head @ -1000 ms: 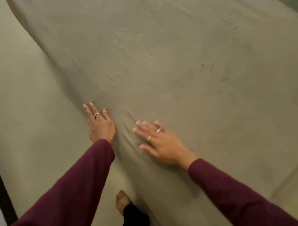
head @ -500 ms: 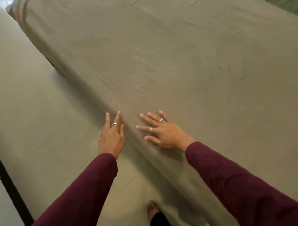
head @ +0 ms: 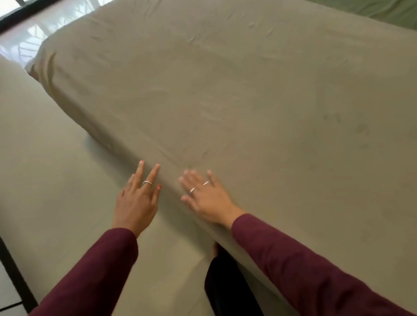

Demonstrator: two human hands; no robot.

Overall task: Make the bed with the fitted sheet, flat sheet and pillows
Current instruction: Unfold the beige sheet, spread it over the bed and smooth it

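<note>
Both hands lay flat and open: the left hand (head: 137, 203) by the bed's edge, the right hand (head: 207, 198) pressing the tan sheet (head: 224, 98). The sheet looked soft, light and floppy; I'd pinch it at its hanging edge.

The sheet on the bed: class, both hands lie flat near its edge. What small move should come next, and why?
Probably slide both flat hands onward along the edge toward the far corner. The right hand rests on the tan sheet, the left hand sits at its side, and faint creases show just beyond the fingers, so the smoothing looks unfinished there.
</note>
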